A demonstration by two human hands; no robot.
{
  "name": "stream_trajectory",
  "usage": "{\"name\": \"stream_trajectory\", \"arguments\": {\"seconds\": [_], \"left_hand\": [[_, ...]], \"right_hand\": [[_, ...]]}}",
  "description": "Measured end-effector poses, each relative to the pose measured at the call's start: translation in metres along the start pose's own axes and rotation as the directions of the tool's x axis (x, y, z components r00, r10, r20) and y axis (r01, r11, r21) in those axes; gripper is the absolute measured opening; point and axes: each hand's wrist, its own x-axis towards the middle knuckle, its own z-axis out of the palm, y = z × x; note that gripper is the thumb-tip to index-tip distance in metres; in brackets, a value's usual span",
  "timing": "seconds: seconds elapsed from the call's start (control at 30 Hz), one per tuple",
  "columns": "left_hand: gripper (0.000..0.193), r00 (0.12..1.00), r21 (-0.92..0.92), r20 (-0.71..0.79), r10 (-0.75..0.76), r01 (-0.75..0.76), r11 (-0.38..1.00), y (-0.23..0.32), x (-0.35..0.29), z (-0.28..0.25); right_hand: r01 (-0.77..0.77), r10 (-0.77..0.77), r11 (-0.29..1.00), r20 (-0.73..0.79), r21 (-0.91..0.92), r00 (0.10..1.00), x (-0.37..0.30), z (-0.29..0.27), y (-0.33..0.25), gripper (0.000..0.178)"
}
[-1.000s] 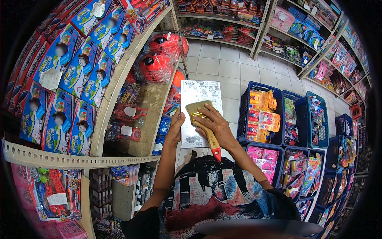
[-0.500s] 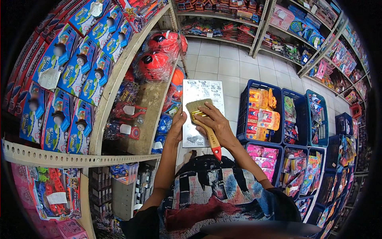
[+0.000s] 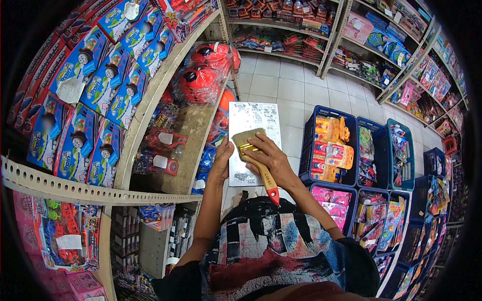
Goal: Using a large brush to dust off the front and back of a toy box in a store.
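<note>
My left hand (image 3: pixel 221 159) grips the left edge of a flat white-and-silver rectangular box (image 3: pixel 256 114) with dark print on its face. It is held in front of my chest. My right hand (image 3: pixel 273 161) is closed round a wide paintbrush (image 3: pixel 264 175), its wooden handle tipped in red and its metal band gold-coloured. The pale bristles lie against the middle of the box's face and point toward its far left. The handle slants back toward my shirt.
On the left stand shelves (image 3: pixel 170 70) with blue toy-train boxes (image 3: pixel 108 75) and red wrapped toys (image 3: pixel 201 85). Blue plastic baskets (image 3: pixel 305 145) of packaged toys line the right. More stocked shelves (image 3: pixel 281 46) stand at the back, beyond the white tiled floor (image 3: pixel 286 78).
The whole view has shifted slightly. The brush stays on the box's middle, only a touch lower, and both hands keep their hold.
</note>
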Motion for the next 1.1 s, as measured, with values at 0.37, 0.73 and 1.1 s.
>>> {"name": "stream_trajectory", "arguments": {"seconds": [0.37,0.73,1.1], "left_hand": [[0.073,0.998,-0.013,0.056,-0.036,0.037,0.999,0.004,-0.006,0.021],[0.071,1.000,-0.015,0.030,-0.002,0.002,1.000,0.002,-0.003,0.021],[0.068,0.999,-0.017,0.032,-0.011,0.011,1.000,0.002,-0.004,0.023]], "right_hand": [[-0.092,0.086,0.994,-0.097,-0.059,0.992,-0.001,-0.008,0.002,0.033],[-0.057,0.055,0.998,-0.066,-0.031,0.996,-0.004,-0.007,0.003,0.034],[-0.066,0.062,0.997,-0.072,-0.049,0.995,-0.005,-0.009,0.003,0.034]]}}
